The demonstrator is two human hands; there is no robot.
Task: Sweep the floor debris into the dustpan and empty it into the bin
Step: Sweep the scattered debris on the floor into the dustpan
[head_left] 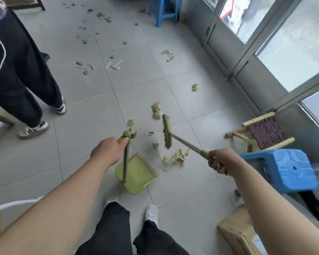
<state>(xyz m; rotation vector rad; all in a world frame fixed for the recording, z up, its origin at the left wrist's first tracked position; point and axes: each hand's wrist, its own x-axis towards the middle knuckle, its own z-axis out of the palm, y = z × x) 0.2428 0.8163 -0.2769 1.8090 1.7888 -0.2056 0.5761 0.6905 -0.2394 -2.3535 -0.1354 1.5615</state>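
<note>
Clearly light and crinkly, the crumpled wrappers point(175, 158) lie between the left hand point(107, 150), clenched on the green dustpan point(136, 173) handle, and the right hand point(222, 160), gripping the broom point(167, 132) pole's end, so gentle strokes should suffice.

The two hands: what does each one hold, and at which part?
The left hand grips the dustpan by the top of its upright handle. The right hand grips the broom near its handle's end.
</note>
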